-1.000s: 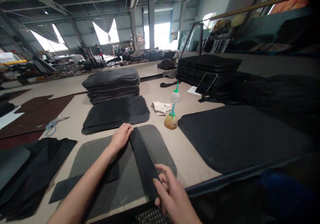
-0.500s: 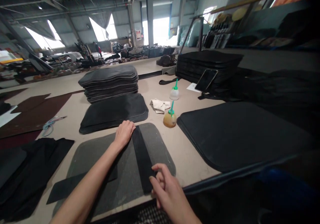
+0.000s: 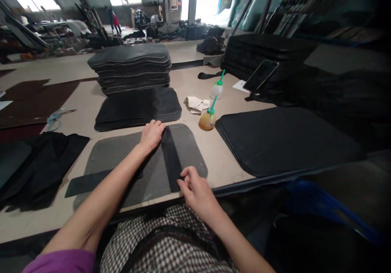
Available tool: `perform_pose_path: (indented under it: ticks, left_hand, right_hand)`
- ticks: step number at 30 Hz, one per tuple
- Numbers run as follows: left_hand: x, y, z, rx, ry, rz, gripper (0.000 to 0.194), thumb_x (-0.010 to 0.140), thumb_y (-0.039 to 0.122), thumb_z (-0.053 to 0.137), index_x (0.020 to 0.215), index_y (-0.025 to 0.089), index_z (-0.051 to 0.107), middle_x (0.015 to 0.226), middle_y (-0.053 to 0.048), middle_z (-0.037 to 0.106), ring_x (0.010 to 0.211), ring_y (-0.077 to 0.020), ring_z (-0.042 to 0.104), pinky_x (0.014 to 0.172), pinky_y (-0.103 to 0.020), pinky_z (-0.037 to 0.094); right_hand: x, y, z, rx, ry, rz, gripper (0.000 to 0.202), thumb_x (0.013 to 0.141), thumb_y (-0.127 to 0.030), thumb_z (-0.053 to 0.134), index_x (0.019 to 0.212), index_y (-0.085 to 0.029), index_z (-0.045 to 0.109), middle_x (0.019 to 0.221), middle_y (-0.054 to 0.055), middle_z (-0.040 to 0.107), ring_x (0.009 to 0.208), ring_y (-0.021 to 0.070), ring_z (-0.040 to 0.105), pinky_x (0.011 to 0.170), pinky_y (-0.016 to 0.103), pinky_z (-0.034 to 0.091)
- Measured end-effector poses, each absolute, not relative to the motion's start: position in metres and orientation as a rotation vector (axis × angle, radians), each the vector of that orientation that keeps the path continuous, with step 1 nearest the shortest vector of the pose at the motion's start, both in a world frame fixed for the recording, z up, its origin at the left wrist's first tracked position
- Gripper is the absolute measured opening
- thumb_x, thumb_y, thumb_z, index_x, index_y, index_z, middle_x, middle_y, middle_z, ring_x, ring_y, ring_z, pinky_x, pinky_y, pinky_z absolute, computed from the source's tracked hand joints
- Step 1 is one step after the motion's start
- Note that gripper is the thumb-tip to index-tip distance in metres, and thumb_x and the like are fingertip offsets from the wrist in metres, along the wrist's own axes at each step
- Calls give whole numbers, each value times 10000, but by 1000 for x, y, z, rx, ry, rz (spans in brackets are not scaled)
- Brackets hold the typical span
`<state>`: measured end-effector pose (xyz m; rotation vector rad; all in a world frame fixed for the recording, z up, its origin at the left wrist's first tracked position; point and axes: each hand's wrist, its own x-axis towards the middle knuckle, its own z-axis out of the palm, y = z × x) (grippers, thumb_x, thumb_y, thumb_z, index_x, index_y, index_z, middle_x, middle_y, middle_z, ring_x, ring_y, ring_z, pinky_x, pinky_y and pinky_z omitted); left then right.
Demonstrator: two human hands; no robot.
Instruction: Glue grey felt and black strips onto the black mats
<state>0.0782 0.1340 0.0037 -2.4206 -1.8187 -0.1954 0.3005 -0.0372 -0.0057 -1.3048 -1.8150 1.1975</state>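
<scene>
A grey panel (image 3: 122, 145) with rounded corners lies flat at the table's near edge. Across its right part runs a long black fabric strip (image 3: 171, 157). At the far end of this strip, my left hand (image 3: 152, 134) is closed on its edge, fingers together and curled. My right hand (image 3: 195, 185) is at the near end, thumb and forefinger bent close together at the strip's right edge. Part of that grip is hard to see. A second dark strip (image 3: 87, 182) lies across the panel's left side, partly hidden under my left forearm.
Beyond the panel are a low pile of black panels (image 3: 137, 108) and a tall stack (image 3: 131, 67). Two green-tipped bottles (image 3: 207, 120) stand by a white cloth (image 3: 195, 104). More black panels (image 3: 284, 140) lie right, a phone (image 3: 261, 75) behind. Scissors (image 3: 56, 116) lie left.
The view has tilted down, so the checked apron and a purple sleeve now show. My hands stay at the two ends of the strip, with the right fingers slightly closer together.
</scene>
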Motion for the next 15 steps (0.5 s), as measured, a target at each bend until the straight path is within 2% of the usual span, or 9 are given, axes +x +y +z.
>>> perform_pose_path:
  ticks: [5,9,12,15]
  left_hand:
    - [77,123,5,-2448,-1871,-312,348,1004,229,372,1191,229,666,1143,-135,666,1121,-304,506,919,-419,428]
    - [73,114,3,-2475,-1930,-447,360,1000,242,385,1253,244,641,1148,-120,677,1105,-287,517,955,-403,430]
    - [67,110,1,-2482,-1988,-551,332,1002,285,410,1212,226,661,1083,-125,674,1068,-280,538,956,-396,443]
    - [62,110,0,-2521,-2010,-661,296,991,284,448,1140,225,697,1068,-112,690,1069,-268,562,987,-396,448]
  right_hand:
    - [297,-39,-1,-1372,-1972,1006,79,962,-192,457,1036,-217,446,643,-46,535,620,190,595,607,277,360]
    - [293,-41,-1,-1443,-2064,889,101,977,-174,451,1073,-199,470,688,-25,577,641,193,615,618,282,350]
    - [290,-45,-1,-1520,-2180,750,101,996,-185,481,1091,-196,512,705,-13,622,657,198,639,594,288,319]
    - [289,-49,1,-1491,-2316,465,106,1013,-195,501,1024,-218,604,787,15,664,739,208,643,603,309,305]
